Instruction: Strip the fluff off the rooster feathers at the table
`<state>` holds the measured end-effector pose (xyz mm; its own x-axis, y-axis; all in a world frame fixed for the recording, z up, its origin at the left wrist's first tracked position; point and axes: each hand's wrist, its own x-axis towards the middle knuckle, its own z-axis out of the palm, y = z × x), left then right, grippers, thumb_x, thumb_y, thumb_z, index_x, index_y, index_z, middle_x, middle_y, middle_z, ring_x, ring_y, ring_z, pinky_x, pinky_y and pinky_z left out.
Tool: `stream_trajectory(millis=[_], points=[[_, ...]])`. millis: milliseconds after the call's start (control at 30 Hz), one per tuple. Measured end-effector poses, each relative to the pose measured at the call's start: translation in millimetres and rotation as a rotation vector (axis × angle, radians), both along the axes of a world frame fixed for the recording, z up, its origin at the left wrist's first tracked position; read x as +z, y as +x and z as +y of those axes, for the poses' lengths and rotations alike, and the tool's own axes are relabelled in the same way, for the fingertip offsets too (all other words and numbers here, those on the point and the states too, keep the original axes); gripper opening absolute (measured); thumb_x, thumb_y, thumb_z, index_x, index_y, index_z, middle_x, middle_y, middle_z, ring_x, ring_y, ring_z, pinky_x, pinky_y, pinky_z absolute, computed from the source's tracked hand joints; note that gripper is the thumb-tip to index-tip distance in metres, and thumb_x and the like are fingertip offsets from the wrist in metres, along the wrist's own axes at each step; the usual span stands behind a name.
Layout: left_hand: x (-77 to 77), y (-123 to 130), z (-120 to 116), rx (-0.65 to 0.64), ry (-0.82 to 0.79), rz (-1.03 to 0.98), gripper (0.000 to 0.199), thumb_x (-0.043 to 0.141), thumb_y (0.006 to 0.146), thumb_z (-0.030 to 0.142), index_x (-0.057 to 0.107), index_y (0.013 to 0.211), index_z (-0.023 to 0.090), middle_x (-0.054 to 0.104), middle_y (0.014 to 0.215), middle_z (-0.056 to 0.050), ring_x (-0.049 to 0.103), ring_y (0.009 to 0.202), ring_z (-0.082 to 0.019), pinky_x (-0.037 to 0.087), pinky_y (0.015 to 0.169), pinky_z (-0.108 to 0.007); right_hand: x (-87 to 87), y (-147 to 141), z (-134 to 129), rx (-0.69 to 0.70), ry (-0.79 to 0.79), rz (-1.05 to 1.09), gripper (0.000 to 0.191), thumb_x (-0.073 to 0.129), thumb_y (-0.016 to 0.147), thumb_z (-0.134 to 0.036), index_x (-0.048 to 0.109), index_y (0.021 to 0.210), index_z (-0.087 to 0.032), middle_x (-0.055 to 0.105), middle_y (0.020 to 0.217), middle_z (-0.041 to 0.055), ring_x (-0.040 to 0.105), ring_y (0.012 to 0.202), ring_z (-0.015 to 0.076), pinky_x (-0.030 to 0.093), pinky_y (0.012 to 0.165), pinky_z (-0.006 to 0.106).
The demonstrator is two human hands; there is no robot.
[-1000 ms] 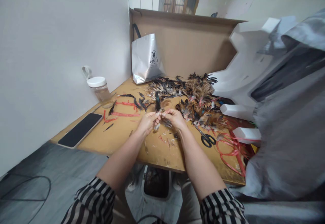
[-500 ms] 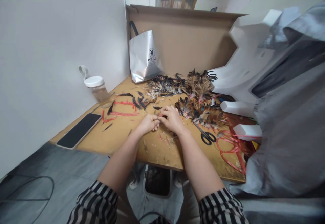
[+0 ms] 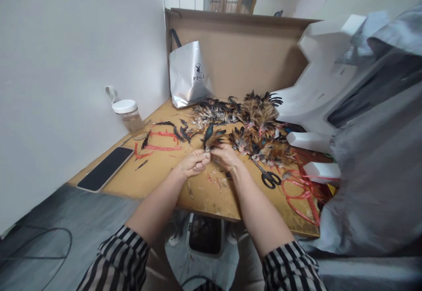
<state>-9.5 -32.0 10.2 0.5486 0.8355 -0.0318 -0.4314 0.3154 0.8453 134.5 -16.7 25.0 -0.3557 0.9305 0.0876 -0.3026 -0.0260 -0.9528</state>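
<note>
Between my two hands, a small bunch of brown and dark feathers point(image 3: 212, 138) stands up with its tips pointing away from me. My left hand point(image 3: 195, 162) pinches its lower end from the left. My right hand point(image 3: 227, 156) is closed on it from the right, fingers partly hidden behind the feathers. Bundles of brown feathers point(image 3: 260, 143) lie just right of my right hand, with black-handled scissors point(image 3: 270, 177) close by. Behind my hands is a pile of darker feathers point(image 3: 212, 111). Red plastic strips point(image 3: 161, 147) and loose dark feathers point(image 3: 183, 130) lie to the left.
A phone point(image 3: 105, 169) and a lidded jar point(image 3: 130, 117) sit at the table's left. A silver bag point(image 3: 189, 75) leans at the back by a cardboard panel point(image 3: 250, 53). Red strips point(image 3: 301, 190) tangle at the right edge near white foam pieces point(image 3: 321, 171). A bin point(image 3: 205, 234) stands below.
The feather bunch now stands upright and plainly visible between my hands; before, my fingers hid it. My right hand has turned and lowered slightly.
</note>
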Motion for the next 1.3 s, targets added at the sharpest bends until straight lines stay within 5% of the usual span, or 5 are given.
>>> stream_trajectory(millis=[300, 467, 800, 1100, 1300], points=[[-1.3, 7, 2, -0.118, -0.211, -0.307, 0.006, 0.05, 0.077, 0.014, 0.049, 0.073, 0.011, 0.034, 0.055, 0.005, 0.023, 0.034, 0.003, 0.018, 0.029, -0.003, -0.5, -2, 2, -0.079, 0.028, 0.038, 0.023, 0.071, 0.051, -0.027, 0.055, 0.063, -0.016, 0.056, 0.061, -0.0022, 0.05, 0.056, 0.0089, 0.039, 0.059, 0.022], [-0.1, 8, 6, -0.032, -0.207, -0.172, 0.007, 0.055, 0.075, 0.017, 0.053, 0.075, 0.011, 0.038, 0.057, 0.004, 0.027, 0.036, 0.003, 0.02, 0.031, -0.004, 3.1, 1, 3, -0.176, 0.141, -0.042, 0.023, 0.07, 0.053, -0.031, 0.054, 0.061, -0.016, 0.055, 0.058, -0.0027, 0.048, 0.053, 0.0084, 0.038, 0.055, 0.022], [-5.4, -6, 17, 0.185, 0.082, 0.339, 0.024, 0.068, 0.061, 0.031, 0.059, 0.065, 0.008, 0.054, 0.054, -0.001, 0.044, 0.039, -0.003, 0.029, 0.035, -0.012, -8.0, 7, 16, -0.323, 0.139, -0.198, 0.021, 0.067, 0.053, -0.032, 0.055, 0.057, -0.016, 0.056, 0.056, -0.0009, 0.046, 0.05, 0.0084, 0.038, 0.051, 0.022], [-4.5, -7, 23, 0.329, 0.037, 0.132, 0.02, 0.068, 0.06, 0.026, 0.063, 0.069, 0.009, 0.057, 0.061, -0.003, 0.047, 0.049, -0.003, 0.034, 0.042, -0.012, -10.5, 10, 17, -0.306, 0.055, -0.335, 0.017, 0.065, 0.051, -0.028, 0.058, 0.058, -0.014, 0.055, 0.052, -0.002, 0.044, 0.046, 0.0075, 0.034, 0.048, 0.021], [-2.6, 3, 16, 0.332, 0.137, 0.217, 0.027, 0.066, 0.062, 0.03, 0.064, 0.078, 0.009, 0.056, 0.057, -0.002, 0.045, 0.047, -0.004, 0.035, 0.043, -0.014, -13.1, 7, 15, -0.277, 0.02, -0.389, 0.012, 0.063, 0.051, -0.024, 0.058, 0.056, -0.014, 0.051, 0.045, -0.0048, 0.039, 0.041, 0.0057, 0.029, 0.044, 0.02]])
